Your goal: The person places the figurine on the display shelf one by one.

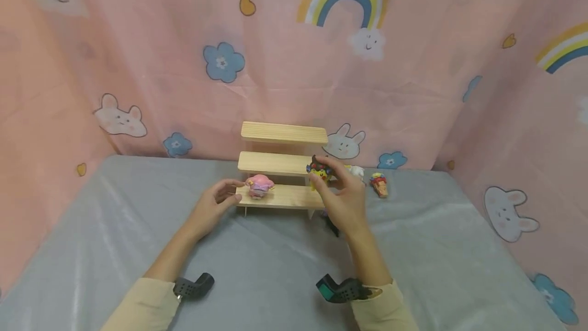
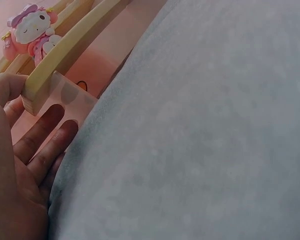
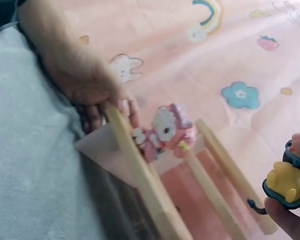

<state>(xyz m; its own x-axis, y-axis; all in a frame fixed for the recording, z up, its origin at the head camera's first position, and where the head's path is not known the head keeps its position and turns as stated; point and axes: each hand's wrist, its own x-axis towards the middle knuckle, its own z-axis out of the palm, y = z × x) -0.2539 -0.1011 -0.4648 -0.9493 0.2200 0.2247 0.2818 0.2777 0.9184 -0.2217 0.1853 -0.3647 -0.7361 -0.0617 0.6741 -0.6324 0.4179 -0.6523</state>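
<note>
A three-step wooden display shelf (image 1: 280,196) stands on the cloth-covered table. My left hand (image 1: 213,207) grips the left end of its lowest step; the left wrist view shows fingers (image 2: 45,135) spread beneath the board. Close to that hand, a pink-and-white figurine (image 1: 260,186) in a pink cap stands upright on the lowest step. My right hand (image 1: 346,195) pinches a small yellow figurine (image 1: 320,171) with a dark hat and dark base, at the right side of the shelf. In the right wrist view the yellow figurine (image 3: 285,182) is tilted between thumb and fingers.
An ice-cream-cone-like figurine (image 1: 379,185) lies on the table right of the shelf. A white figurine (image 1: 356,172) is partly hidden behind my right hand, and a dark object (image 1: 331,225) lies below it. A pink printed curtain (image 1: 275,80) hangs behind the table.
</note>
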